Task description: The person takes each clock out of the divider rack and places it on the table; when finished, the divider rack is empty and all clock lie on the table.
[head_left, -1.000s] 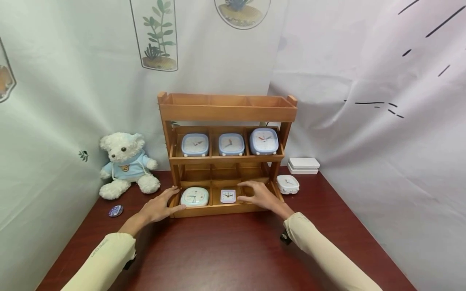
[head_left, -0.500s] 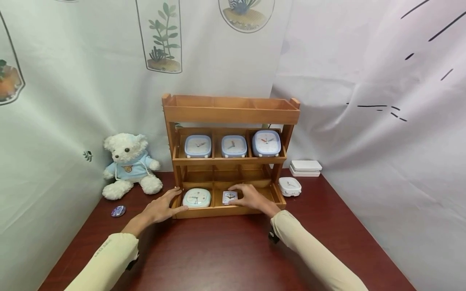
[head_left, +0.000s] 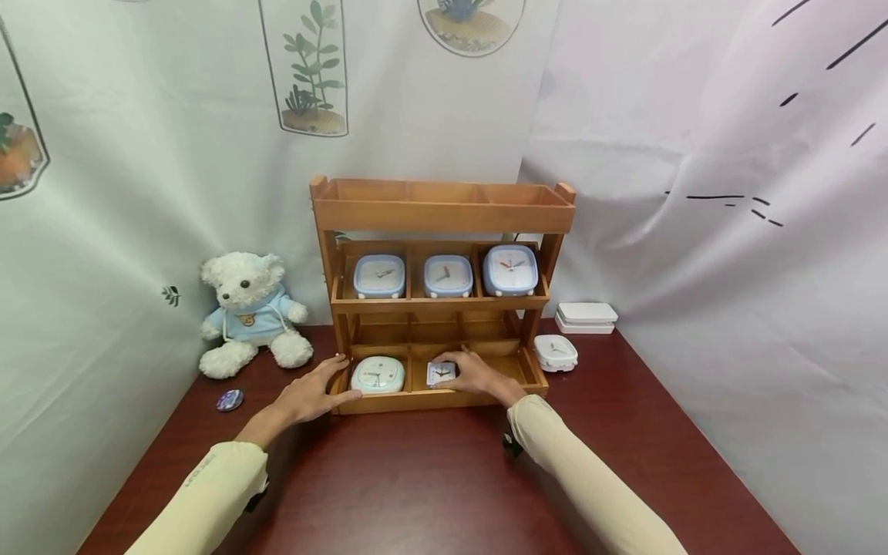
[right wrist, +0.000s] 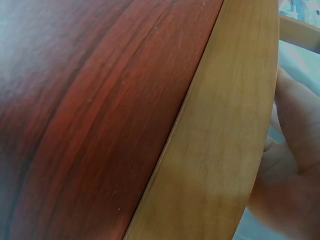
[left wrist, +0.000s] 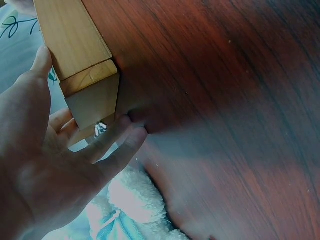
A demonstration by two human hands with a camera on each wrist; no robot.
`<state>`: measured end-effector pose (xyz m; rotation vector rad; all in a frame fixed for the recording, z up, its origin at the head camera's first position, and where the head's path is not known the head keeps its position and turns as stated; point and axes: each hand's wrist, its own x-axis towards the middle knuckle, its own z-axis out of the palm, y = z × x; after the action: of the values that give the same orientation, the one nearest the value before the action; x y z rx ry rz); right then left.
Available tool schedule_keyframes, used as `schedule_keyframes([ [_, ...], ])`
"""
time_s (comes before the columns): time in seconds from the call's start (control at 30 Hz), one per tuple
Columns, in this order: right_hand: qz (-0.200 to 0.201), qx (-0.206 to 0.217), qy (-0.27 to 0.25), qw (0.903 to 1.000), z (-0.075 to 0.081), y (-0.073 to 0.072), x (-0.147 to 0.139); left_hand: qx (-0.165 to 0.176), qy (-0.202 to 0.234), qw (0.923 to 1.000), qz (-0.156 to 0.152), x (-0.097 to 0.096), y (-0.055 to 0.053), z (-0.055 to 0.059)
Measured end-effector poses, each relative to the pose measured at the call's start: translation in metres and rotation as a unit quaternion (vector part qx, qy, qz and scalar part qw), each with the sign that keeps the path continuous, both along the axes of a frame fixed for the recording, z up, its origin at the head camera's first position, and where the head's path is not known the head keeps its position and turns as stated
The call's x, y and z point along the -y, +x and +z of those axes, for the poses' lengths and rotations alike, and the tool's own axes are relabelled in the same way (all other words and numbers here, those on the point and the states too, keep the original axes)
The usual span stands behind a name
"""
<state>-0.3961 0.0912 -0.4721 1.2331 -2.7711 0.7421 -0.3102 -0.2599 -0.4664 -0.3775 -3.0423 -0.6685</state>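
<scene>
In the head view, a small square white alarm clock point(head_left: 440, 374) is in the middle compartment of the wooden rack's point(head_left: 444, 399) lowest tier. My right hand point(head_left: 475, 373) pinches it from the right, thumb at its lower edge and fingers at its top. A rounded mint-and-white clock point(head_left: 378, 375) sits in the left compartment. My left hand point(head_left: 305, 395) rests at the rack's lower left corner, its thumb by the front board and its fingers fairly straight along the side. In the right wrist view, the front board point(right wrist: 215, 125) hides part of my right hand point(right wrist: 295, 165).
Three blue-rimmed clocks point(head_left: 448, 276) fill the middle tier. To the right of the rack are a white clock point(head_left: 556, 352) and stacked white boxes point(head_left: 586, 317). A white teddy bear point(head_left: 251, 316) and a round purple tin point(head_left: 230, 400) are at left on the red-brown table point(head_left: 388, 470).
My right hand has moved left onto the small clock, closing thumb and fingers about it. The clock is now slightly tilted. My left hand keeps its place at the rack's corner.
</scene>
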Motion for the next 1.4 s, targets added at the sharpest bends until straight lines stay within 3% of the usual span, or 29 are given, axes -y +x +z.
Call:
schedule_keyframes([
  [0.17, -0.005, 0.023, 0.002, 0.9997, 0.003, 0.002, 0.001, 0.004, 0.002, 1.0000, 0.004, 0.000, 0.001, 0.000],
  [0.4, -0.017, -0.011, -0.002, 0.9998, 0.005, 0.001, -0.001, 0.008, 0.000, 1.0000, -0.001, -0.001, 0.002, 0.002],
  [0.73, -0.001, -0.040, -0.037, 0.9985, 0.030, 0.006, -0.021, 0.013, -0.004, 0.9999, 0.004, -0.001, 0.001, 0.004],
  [1.03, -0.021, -0.033, -0.042, 0.9983, 0.051, 0.015, -0.060, 0.012, -0.001, 0.9999, 0.002, -0.002, 0.001, 0.005],
  [1.4, -0.058, -0.051, -0.043, 0.9961, 0.074, 0.023, -0.137, 0.016, -0.002, 0.9999, 0.000, -0.002, 0.002, 0.006],
])
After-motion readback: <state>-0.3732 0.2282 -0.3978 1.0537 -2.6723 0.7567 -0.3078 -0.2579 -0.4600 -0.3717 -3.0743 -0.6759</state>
